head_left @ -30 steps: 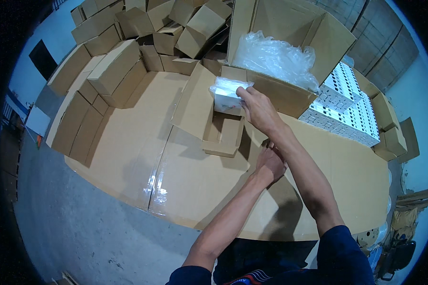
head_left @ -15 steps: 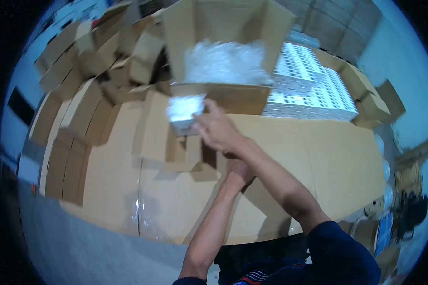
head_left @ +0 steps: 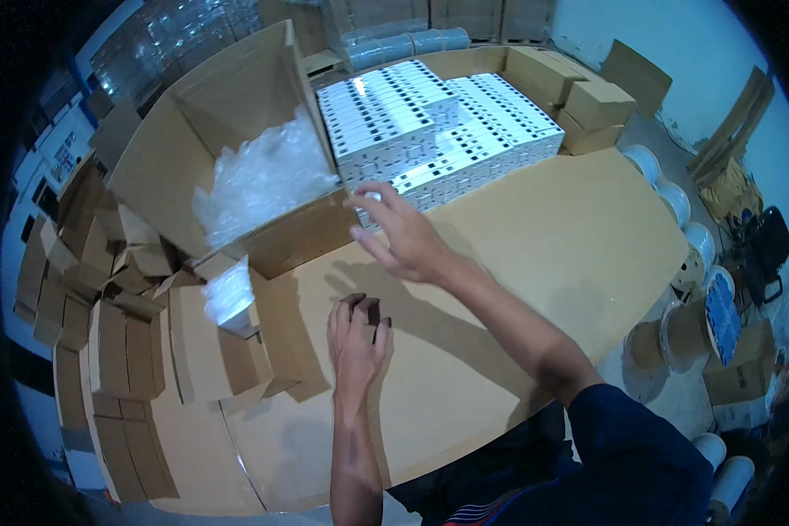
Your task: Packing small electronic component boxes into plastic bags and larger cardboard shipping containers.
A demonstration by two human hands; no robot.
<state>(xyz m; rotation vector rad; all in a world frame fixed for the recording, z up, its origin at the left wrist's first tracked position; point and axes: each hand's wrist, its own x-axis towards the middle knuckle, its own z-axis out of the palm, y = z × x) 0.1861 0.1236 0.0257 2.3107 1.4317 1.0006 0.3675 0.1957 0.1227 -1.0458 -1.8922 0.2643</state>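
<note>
My right hand (head_left: 399, 235) is open, thumb and fingers apart, at the near left corner of a stack of small white boxes (head_left: 473, 167) with dark markings. Whether its fingertips touch the boxes I cannot tell. Lower and further left, my left hand (head_left: 357, 342) hovers over or rests on the cardboard-covered table (head_left: 465, 351), its fingers loosely bent, apart and holding nothing. To its left stands a small open carton (head_left: 203, 342). A white packet in bubble wrap (head_left: 231, 298) sits partly inside that carton, upright at its far end.
A large open carton (head_left: 184, 123) full of clear bubble wrap (head_left: 267, 175) stands beyond the small carton. Several open empty cartons (head_left: 127, 351) line the left edge. Cardboard boxes (head_left: 596, 101) border the stack's right side. Spools (head_left: 688, 333) stand on the floor at right.
My view has swung right. My right hand has left the wrapped packet and reached the white stack. My left hand, formerly under the right forearm, now lies uncovered beside the small carton.
</note>
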